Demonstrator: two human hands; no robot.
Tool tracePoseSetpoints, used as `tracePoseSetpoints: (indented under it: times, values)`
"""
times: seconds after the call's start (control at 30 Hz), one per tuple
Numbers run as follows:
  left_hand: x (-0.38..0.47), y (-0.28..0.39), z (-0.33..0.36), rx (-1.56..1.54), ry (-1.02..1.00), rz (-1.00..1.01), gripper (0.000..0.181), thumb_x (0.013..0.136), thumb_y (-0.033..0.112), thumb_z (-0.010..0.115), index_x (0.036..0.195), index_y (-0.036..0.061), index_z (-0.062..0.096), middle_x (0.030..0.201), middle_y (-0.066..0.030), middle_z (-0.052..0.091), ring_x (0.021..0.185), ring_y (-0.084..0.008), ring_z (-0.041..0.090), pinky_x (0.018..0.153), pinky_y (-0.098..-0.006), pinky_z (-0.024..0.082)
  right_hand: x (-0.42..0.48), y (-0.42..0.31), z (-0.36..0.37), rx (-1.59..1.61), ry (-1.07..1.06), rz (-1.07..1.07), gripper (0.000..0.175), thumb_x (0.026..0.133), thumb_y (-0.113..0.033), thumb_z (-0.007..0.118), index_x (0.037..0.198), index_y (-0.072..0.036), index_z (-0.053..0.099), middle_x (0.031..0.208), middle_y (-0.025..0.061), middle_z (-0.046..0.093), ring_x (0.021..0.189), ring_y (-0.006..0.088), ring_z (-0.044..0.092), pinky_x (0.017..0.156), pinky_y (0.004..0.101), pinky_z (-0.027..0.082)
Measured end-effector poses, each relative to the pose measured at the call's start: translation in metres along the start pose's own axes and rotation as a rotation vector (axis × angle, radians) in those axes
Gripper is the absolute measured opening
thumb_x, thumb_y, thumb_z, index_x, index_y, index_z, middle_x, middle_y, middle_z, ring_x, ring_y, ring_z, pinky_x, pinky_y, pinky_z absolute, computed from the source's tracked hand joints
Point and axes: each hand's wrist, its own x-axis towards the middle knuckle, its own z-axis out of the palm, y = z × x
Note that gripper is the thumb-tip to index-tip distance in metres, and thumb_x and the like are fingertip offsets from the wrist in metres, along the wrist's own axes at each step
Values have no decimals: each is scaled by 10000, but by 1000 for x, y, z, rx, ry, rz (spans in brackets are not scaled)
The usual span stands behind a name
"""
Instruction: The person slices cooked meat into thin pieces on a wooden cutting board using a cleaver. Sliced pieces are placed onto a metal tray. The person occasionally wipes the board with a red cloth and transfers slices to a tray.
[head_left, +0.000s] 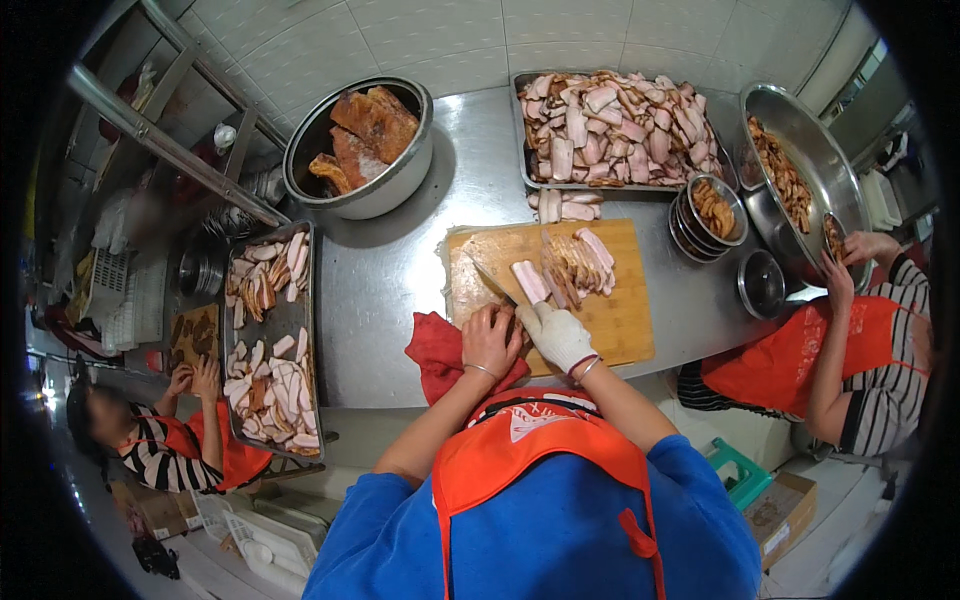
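Note:
My left hand (489, 337), bare and with a bracelet at the wrist, rests with curled fingers at the front edge of the wooden cutting board (630, 300), over a red cloth (435, 352). Whether its fingers grip anything is hidden. Close beside it, my right hand (559, 336) wears a white knit glove and closes around the handle end of a knife (491, 277). The blade points away to the left, low over the board. Just beyond the glove lie a single slice of pork belly (530, 281) and a leaning row of sliced pork belly (581, 262).
A tray heaped with sliced meat (622, 135) stands behind the board; a pot of large browned meat pieces (360, 150) is back left. Stacked metal bowls (709, 214) and a large basin (810, 165) are right. Co-workers flank me, one beyond a left-hand tray (311, 337).

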Motion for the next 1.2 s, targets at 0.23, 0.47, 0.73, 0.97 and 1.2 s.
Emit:
tracePoseSetpoints:
  times: [0.23,0.47,0.73,0.97,1.2]
  values:
    - [0,-1,-4,11,-11,-6,440,835,255,682,1234,86,604,1202,-148,561,1130,-335,530,953,-467,420,-2,-2,3,-7,-10,35,494,1005,-497,421,1102,-61,631,865,288,672,823,480,657,739,568,510]
    - [0,0,-3,-2,29,12,431,826,232,683,1223,83,606,1182,-157,568,1109,-340,544,936,-465,427,-5,-3,-4,-45,0,-136,551,1005,-513,415,1084,-8,619,864,314,663,833,477,659,721,560,515]
    - [1,0,-2,3,33,11,387,820,224,689,1172,80,613,1182,-145,577,1103,-334,548,905,-453,439,-2,-3,-1,-86,-33,-32,384,1025,-422,411,1151,-126,622,893,269,664,782,454,662,686,549,522]
    - [1,-1,-3,-11,26,-2,402,824,226,689,1194,88,615,1194,-147,578,1105,-332,550,906,-455,440,-3,-9,-8,-114,-34,-96,418,1024,-443,405,1141,-105,621,876,280,666,796,472,658,697,559,518]
    - [-9,0,-11,51,48,75,391,823,270,703,1183,124,657,1232,-154,566,1110,-341,540,898,-463,415,-20,0,-5,-81,-24,76,525,1012,-517,409,1022,-25,594,814,306,662,785,497,653,691,586,507]
